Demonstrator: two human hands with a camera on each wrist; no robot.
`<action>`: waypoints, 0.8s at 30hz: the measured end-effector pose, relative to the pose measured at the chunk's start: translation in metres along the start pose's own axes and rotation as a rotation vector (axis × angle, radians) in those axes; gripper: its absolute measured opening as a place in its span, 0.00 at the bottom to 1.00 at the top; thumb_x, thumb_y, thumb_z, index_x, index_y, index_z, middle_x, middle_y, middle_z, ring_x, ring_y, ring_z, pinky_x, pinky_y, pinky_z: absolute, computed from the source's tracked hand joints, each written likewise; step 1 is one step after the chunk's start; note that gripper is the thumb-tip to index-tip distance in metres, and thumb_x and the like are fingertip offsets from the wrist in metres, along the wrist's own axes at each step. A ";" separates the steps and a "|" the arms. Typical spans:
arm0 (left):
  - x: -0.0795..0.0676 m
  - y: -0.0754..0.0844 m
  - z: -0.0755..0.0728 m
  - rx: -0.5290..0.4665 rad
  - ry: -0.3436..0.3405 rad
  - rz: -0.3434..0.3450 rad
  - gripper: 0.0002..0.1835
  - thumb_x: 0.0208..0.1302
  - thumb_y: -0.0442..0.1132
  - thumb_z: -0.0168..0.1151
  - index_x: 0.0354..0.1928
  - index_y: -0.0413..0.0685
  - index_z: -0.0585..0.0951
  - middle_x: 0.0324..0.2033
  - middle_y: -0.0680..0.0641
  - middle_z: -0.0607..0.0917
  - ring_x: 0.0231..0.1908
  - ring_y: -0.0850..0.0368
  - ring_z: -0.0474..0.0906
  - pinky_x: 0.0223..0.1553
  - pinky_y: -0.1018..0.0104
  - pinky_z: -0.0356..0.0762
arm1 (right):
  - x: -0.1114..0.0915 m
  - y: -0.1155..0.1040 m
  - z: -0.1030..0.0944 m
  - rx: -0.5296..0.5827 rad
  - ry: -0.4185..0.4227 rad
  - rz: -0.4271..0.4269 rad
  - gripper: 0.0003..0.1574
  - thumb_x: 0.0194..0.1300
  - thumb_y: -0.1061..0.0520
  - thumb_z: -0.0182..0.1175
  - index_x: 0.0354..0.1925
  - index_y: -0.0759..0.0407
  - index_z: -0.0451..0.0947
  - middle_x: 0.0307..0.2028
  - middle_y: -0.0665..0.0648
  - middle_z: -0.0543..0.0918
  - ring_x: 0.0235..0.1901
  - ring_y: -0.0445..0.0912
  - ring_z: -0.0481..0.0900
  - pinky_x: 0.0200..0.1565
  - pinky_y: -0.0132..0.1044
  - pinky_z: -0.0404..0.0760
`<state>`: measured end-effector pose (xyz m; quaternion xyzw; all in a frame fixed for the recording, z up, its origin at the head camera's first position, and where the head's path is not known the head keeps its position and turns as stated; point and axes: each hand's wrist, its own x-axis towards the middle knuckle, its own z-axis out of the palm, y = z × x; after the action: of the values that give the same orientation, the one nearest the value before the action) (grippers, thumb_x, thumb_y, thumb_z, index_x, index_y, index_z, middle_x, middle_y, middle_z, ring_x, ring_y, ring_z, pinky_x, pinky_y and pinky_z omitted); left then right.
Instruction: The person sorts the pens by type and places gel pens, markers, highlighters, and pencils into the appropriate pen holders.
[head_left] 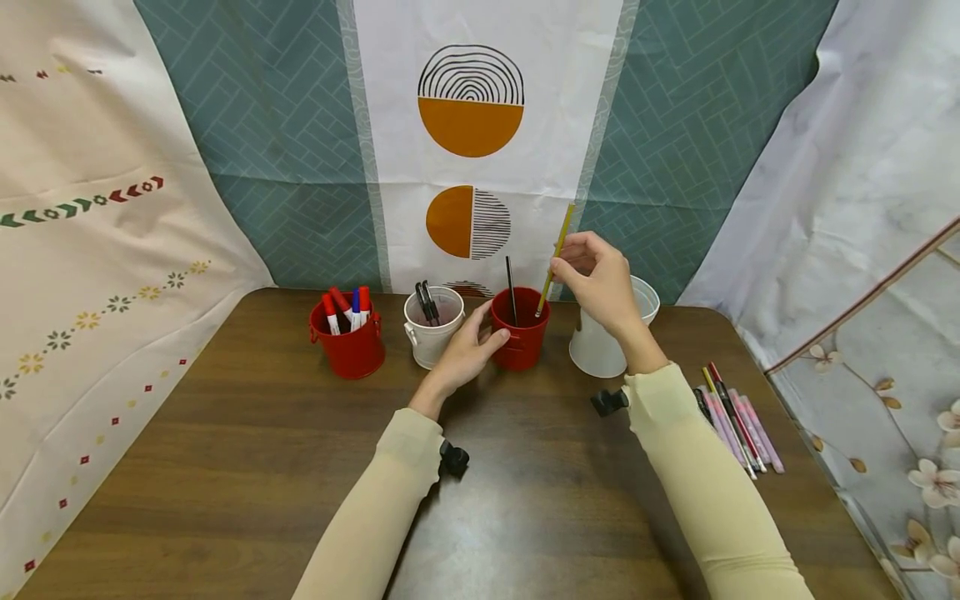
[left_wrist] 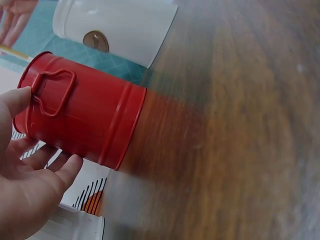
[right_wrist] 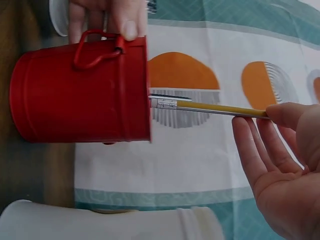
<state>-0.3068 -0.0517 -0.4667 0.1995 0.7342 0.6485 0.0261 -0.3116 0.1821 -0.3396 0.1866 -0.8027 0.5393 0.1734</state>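
Note:
My right hand (head_left: 600,279) pinches a yellow pencil (head_left: 556,258) between thumb and fingers. The pencil slants, its eraser end low at the mouth of a small red pail (head_left: 520,347); in the right wrist view, the white eraser (right_wrist: 154,103) is at the rim. My left hand (head_left: 467,354) steadies this pail from the left. In the left wrist view, the thumb presses near the wire handle (left_wrist: 70,82), and the other fingers reach around the pail's far side. A black pencil (head_left: 511,287) stands inside the red pail, leaning against its rim.
Left of the hands, a white pail (head_left: 429,343) holds several black pens (head_left: 427,303). A second red pail (head_left: 356,354) holds red and blue markers (head_left: 355,308). A taller white pail (head_left: 592,350) stands behind the right wrist. Pencils and pink pens (head_left: 750,429) lie on the wooden table's (head_left: 247,467) right side.

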 end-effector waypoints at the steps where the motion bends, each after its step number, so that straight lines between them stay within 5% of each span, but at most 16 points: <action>1: 0.000 -0.001 0.000 -0.002 -0.002 0.000 0.37 0.80 0.36 0.60 0.84 0.43 0.56 0.79 0.37 0.64 0.78 0.40 0.62 0.79 0.47 0.59 | 0.001 0.002 0.002 0.003 -0.008 0.012 0.19 0.73 0.60 0.69 0.58 0.64 0.80 0.46 0.63 0.88 0.37 0.45 0.90 0.44 0.32 0.88; 11: -0.002 0.003 -0.001 0.035 0.000 -0.005 0.36 0.79 0.40 0.61 0.83 0.47 0.60 0.78 0.42 0.68 0.76 0.46 0.67 0.77 0.53 0.65 | 0.006 0.019 0.019 0.005 -0.100 0.104 0.20 0.74 0.62 0.67 0.60 0.68 0.78 0.47 0.68 0.86 0.43 0.62 0.89 0.44 0.41 0.91; 24: -0.002 0.002 -0.002 0.041 0.001 -0.010 0.37 0.79 0.40 0.62 0.83 0.47 0.59 0.78 0.42 0.68 0.77 0.46 0.66 0.78 0.52 0.63 | 0.002 0.036 0.034 -0.081 -0.145 0.128 0.17 0.72 0.63 0.68 0.57 0.66 0.81 0.45 0.66 0.89 0.39 0.58 0.90 0.39 0.36 0.91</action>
<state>-0.3047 -0.0542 -0.4654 0.1962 0.7483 0.6332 0.0248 -0.3338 0.1631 -0.3792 0.1661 -0.8444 0.5017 0.0875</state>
